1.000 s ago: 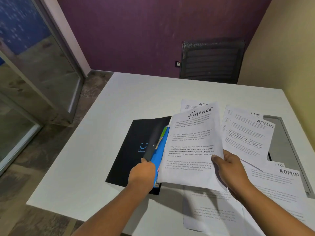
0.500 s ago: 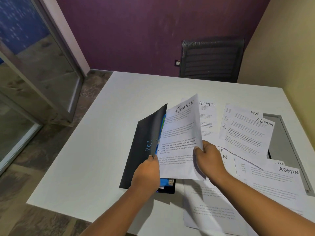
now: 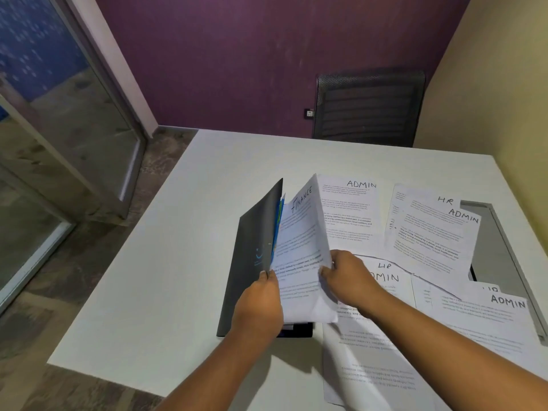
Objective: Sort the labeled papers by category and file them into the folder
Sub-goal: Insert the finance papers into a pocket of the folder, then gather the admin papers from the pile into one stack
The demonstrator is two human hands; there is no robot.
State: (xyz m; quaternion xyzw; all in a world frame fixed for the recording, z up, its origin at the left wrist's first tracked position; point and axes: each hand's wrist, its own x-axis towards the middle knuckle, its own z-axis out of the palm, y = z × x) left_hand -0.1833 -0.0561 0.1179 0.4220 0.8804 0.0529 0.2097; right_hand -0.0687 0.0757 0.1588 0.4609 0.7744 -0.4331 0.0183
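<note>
1. White printed sheet headed FINANCE [image 3: 299, 241]: stands on edge near mid-table, long axis running away from me, heading at the far end, tucked against the black card folder [image 3: 252, 262].
2. Folder's cover is lifted, with blue pages [image 3: 278, 215] just inside.
3. My left hand [image 3: 261, 304] pinches the cover's near edge, fingers curled.
4. My right hand [image 3: 347, 277] grips the sheet's right edge.
5. Loose ADMIN and HR sheets [image 3: 427, 232] lie flat to the right on the white table [image 3: 178, 262].

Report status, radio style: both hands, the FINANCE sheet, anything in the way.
Left grip holds folder cover up. Right grip pinches FINANCE sheet, upright at the folder's mouth. Nothing in the way; ADMIN sheets lie loose alongside.
</note>
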